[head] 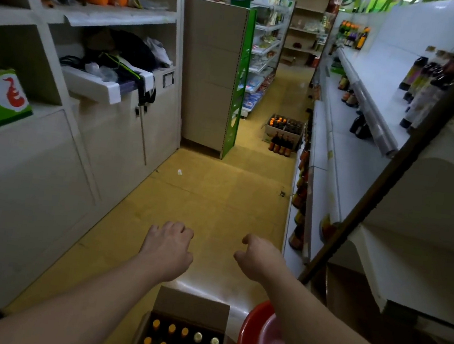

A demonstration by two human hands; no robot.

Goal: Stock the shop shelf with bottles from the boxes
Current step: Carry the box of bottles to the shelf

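Two empty hands reach out over the aisle above an open box of bottles.

The long white shop shelf (pixel 370 109) runs along 3 o'clock, mostly bare, with a few dark shelf bottles (pixel 420 81) standing at 2 o'clock. At 6 o'clock an open cardboard box (pixel 189 304) sits on the yellow floor (pixel 211 198), packed with capped bottles (pixel 170 342), a red tub (pixel 250 334) just beside it. A far box (pixel 284 126) stands at 1 o'clock. The left hand (pixel 169 246) and right hand (pixel 259 258) hover below centre, fingers loosely curled, holding nothing.
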